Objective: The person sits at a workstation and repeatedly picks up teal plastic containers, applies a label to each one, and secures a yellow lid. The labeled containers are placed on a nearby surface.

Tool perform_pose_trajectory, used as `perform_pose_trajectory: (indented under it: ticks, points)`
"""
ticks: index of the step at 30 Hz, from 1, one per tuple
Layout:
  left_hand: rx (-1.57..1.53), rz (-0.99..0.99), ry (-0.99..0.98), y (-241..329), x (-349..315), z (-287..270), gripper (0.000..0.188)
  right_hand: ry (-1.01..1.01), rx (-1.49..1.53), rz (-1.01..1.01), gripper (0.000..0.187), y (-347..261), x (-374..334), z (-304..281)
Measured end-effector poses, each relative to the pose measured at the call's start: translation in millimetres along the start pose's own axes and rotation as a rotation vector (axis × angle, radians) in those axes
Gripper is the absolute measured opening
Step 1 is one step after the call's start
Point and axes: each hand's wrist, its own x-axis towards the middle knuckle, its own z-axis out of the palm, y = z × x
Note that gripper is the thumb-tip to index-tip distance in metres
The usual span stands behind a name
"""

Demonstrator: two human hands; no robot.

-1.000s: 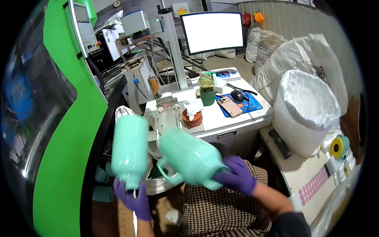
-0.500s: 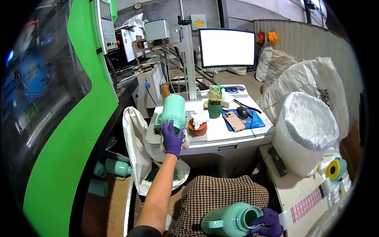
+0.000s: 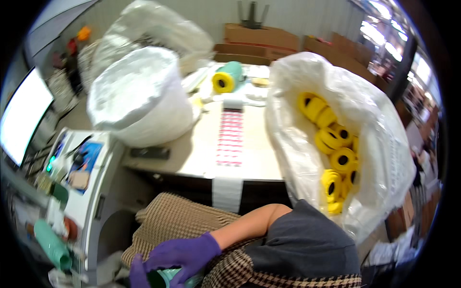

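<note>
At the lower edge, my right hand (image 3: 185, 254), in a purple glove, curls closed around the mouth of a teal jug (image 3: 165, 276). Most of that jug is cut off by the picture's edge. A purple-gloved finger part shows at the left side of its mouth; I cannot tell whether it belongs to my left hand. Another teal jug (image 3: 52, 245) lies on its side at the white machine table (image 3: 79, 211), with no hand on it. A checked cloth (image 3: 177, 218) covers my lap.
Ahead is a pale worktable (image 3: 259, 144) with a strip of pink-and-white labels (image 3: 230, 139), a dark block (image 3: 150, 153) and a teal jug with a yellow end (image 3: 223, 81). A lined white sack (image 3: 144, 105) stands left; a plastic bag (image 3: 384, 144) of yellow rings (image 3: 342, 159) stands right.
The view has swung right, toward the label table and the bag of yellow rings. My left hand has let go of the jug at the machine. My right hand still holds its jug.
</note>
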Motion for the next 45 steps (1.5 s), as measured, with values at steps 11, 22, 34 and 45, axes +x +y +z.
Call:
perform_pose_trajectory:
  ticks: [11, 22, 34, 45]
  points:
    - [0.219, -0.614, -0.156, -81.2, -32.8, -70.4, 0.073, 0.064, -1.467, 1.382, 0.033, -61.6, -182.5, -336.3]
    - [-0.643, -0.657, 0.79, -149.2, -122.5, 51.6, 0.046, 0.728, -1.609, 2.166, 0.071, -209.8, -410.7, -346.7]
    - [-0.932, -0.654, 0.678, -128.6, -121.3, 114.5, 0.05, 0.319, -0.759, 0.257, 0.074, 10.4, -31.3, -139.9]
    - [-0.987, -0.88, 1.086, -77.4, -100.7, 56.4, 0.035, 0.257, -0.326, -0.039, 0.075, 66.8, 5.4, -33.7]
